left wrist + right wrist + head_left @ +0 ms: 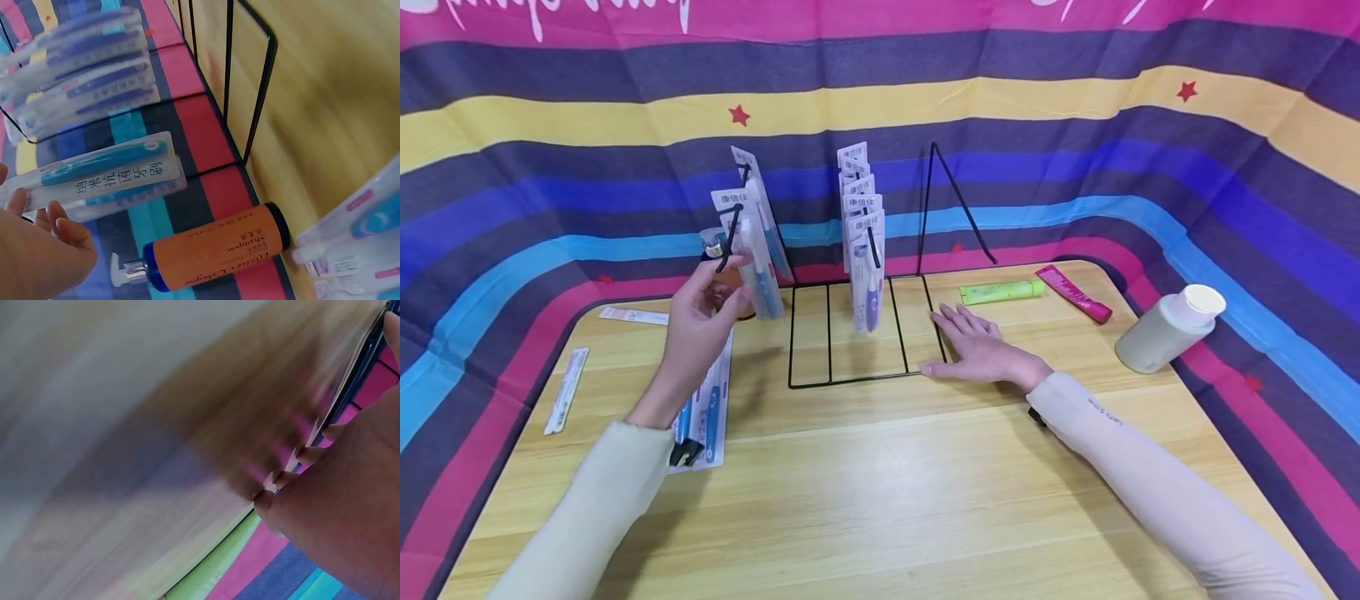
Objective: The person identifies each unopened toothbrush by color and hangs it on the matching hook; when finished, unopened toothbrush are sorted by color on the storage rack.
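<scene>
My left hand (700, 304) is at the black wire rack's left hook, curled fingers and thumb at the edge of the front toothbrush pack (758, 271). In the left wrist view its fingertips meet the end of that blue toothbrush pack (119, 169); the exact contact is partly hidden. Another pack (769, 218) hangs behind it. My right hand (976, 342) lies spread on the table, fingers over the right edge of the rack (850, 379). In the right wrist view the palm of the right hand (337, 506) shows beside the rack's dark wire.
Several purple toothbrush packs (867, 271) hang on the middle hook; the right hook (958, 196) is bare. An orange shampoo bottle (215, 247) stands behind the left hand. More packs (715, 400) lie under the left forearm. Green (1000, 291) and pink tubes (1075, 294) and a white bottle (1165, 332) are right.
</scene>
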Available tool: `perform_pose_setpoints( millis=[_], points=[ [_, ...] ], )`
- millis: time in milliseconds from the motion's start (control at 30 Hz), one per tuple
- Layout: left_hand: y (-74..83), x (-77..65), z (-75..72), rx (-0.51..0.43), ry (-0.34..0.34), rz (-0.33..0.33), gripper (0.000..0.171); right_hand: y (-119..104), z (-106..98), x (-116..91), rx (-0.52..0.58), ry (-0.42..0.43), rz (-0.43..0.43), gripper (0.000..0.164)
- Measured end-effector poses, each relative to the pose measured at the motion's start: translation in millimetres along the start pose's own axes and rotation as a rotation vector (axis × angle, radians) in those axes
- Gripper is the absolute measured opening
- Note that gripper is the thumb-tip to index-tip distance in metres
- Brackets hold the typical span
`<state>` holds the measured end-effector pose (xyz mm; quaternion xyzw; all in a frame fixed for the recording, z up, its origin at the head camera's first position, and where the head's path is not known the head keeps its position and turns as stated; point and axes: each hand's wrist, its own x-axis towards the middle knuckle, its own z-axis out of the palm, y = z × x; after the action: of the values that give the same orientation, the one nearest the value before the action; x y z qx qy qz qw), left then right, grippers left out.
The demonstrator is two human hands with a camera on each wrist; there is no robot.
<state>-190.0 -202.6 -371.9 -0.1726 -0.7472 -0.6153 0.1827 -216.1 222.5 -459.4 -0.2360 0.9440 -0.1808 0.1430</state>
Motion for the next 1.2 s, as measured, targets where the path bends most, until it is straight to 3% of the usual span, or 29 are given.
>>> perform_pose_setpoints(
  millis=[300, 633, 867, 1000, 1100, 1200],
  points=[
    [-16.8, 30.8, 6.0, -0.071, 0.021, -0.047, 0.035, -1, -1, 0, 0.009, -0.008, -0.006, 0.11],
    [-22.9, 39.5, 0.3, -0.155, 0.013, -0.065, 0.034, -3, -1, 0, 0.009, -0.007, 0.001, 0.11],
    [-17.5, 25.5, -9.9, -0.089, 0.064, -0.022, 0.042, -2, -1, -1, 0.008, -0.01, 0.003, 0.109],
    [-10.5, 11.0, -20.5, -0.045, 0.103, -0.037, 0.046, -2, -1, -1, 0.01, -0.007, 0.001, 0.11],
    [-8.2, -3.8, -30.6, 0.02, 0.143, -0.101, 0.048, -1, 0, -1, 0.011, -0.007, 0.004, 0.11],
    [-8.5, -21.8, -40.9, 0.114, 0.182, -0.221, 0.048, 0, 0, 0, 0.012, -0.009, 0.005, 0.111]
  ],
)
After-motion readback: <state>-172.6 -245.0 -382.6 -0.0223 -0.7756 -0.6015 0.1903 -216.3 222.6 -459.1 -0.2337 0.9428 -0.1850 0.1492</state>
